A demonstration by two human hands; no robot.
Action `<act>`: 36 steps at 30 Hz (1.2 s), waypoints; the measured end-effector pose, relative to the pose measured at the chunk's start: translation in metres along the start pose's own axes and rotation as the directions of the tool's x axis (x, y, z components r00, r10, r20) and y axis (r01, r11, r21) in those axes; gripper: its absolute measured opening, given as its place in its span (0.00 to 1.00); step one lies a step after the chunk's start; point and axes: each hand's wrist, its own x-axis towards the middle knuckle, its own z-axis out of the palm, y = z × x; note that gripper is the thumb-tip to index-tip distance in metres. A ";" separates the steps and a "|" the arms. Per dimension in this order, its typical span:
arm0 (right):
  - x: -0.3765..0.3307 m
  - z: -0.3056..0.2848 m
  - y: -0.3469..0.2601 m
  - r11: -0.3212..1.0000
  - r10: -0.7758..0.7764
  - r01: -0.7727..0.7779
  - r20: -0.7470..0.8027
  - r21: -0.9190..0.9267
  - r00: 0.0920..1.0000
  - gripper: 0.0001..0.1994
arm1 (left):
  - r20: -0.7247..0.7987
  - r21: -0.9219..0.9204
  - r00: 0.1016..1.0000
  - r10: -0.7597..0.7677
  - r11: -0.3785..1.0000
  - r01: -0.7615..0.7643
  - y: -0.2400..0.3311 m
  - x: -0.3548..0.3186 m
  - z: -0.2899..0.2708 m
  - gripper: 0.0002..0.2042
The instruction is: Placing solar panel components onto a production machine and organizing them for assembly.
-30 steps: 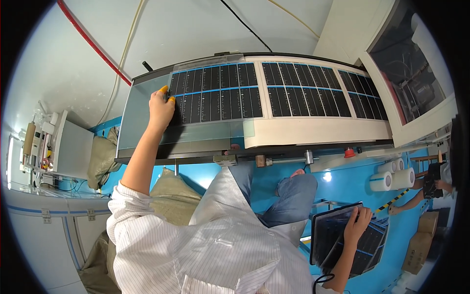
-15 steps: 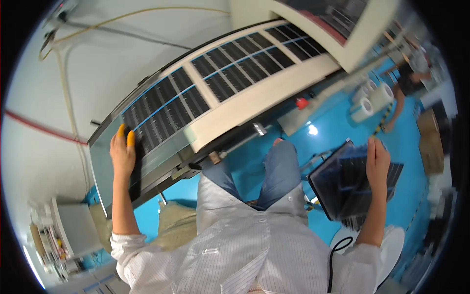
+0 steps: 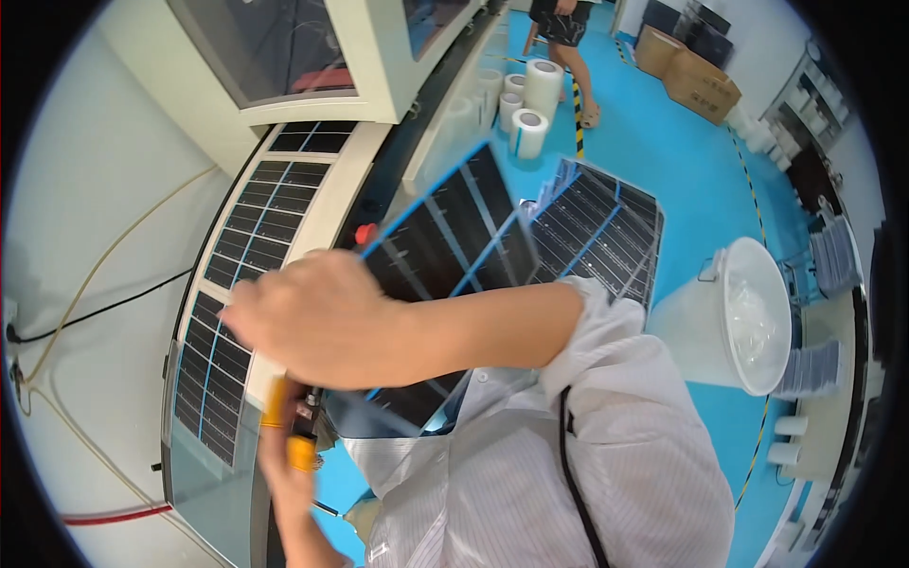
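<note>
My right forearm reaches across to the left, and my right hand point(image 3: 317, 317) is closed at the left edge of a dark solar panel point(image 3: 464, 222) with blue strips. The panel is tilted and partly hidden under my forearm; the fingertips are out of sight. Just below, my left hand point(image 3: 289, 450) wears orange finger cots, its visible fingers apart near the panel's lower left corner. More solar panels point(image 3: 237, 227) lie along the cream bed of a machine point(image 3: 327, 194) at left. Another solar panel point(image 3: 606, 222), with clear sheeting at its edges, is behind the tilted one.
A white bucket point(image 3: 701, 312) with clear plastic inside stands at right. White film rolls point(image 3: 542, 90) are on the blue floor beside black-and-yellow tape. A person point(image 3: 568, 47) stands beyond, near cardboard boxes point(image 3: 701, 90). A red knob point(image 3: 365, 233) sits on the machine's side.
My view has turned to the right. My right hand has swung from the right side across to the left, with the solar panel. The left hand has come off the glass end of the machine.
</note>
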 end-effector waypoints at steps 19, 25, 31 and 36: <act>-0.175 -0.001 0.207 0.976 0.208 -0.180 0.275 -0.124 0.938 0.05 | -0.810 -0.505 0.304 -0.502 0.860 0.075 -0.061 -0.277 -0.242 0.21; -0.196 -0.007 0.226 0.924 0.360 -0.353 0.021 -0.147 0.933 0.11 | -0.830 -0.461 0.082 -0.552 0.762 0.455 -0.073 -0.309 -0.243 0.22; -0.120 -0.041 0.170 0.946 0.320 -0.320 -0.011 -0.042 0.947 0.17 | -0.959 -0.086 0.119 -0.257 0.664 0.742 -0.092 -0.276 -0.257 0.24; -0.112 -0.044 0.138 0.960 0.274 -0.279 -0.128 -0.024 0.953 0.17 | -0.967 0.037 0.172 -0.188 0.565 0.824 -0.093 -0.239 -0.266 0.23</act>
